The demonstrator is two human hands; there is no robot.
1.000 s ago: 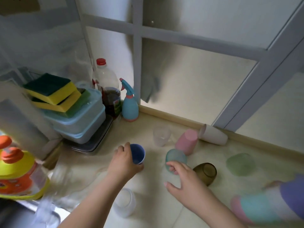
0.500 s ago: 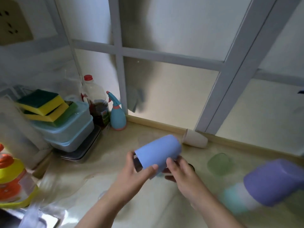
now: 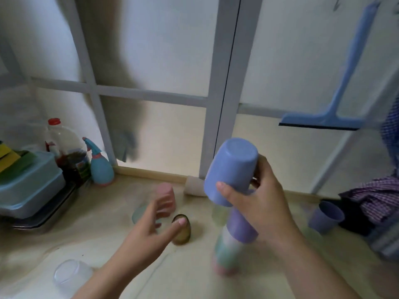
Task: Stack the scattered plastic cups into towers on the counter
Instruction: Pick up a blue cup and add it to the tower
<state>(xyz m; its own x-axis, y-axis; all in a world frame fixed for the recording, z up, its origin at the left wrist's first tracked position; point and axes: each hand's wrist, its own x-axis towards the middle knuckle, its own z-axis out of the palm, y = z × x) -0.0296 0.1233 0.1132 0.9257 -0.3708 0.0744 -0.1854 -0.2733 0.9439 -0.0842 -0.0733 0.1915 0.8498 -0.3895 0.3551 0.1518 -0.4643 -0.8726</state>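
Right hand (image 3: 262, 203) wrapped round an upside-down blue cup (image 3: 232, 169), held just above the cup tower (image 3: 231, 240) on the counter (image 3: 97, 244); tower's purple on top, w/ white, green, pink below. Left hand (image 3: 149, 231) spread, fingers apart, holding nothing, over a brown cup (image 3: 182, 230) on its side. Behind it: pink cup (image 3: 165, 196) inverted, white cup (image 3: 194, 186) lying by the window frame. Purple cup (image 3: 325, 216) tilted far right. Clear cup (image 3: 71, 275) inverted near left.

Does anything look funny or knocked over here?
Yes. The beige cup lies on its side against the wall, and the brown cup near the left hand lies tipped over too. The tower under the right hand looks a bit leaning, though blurry.
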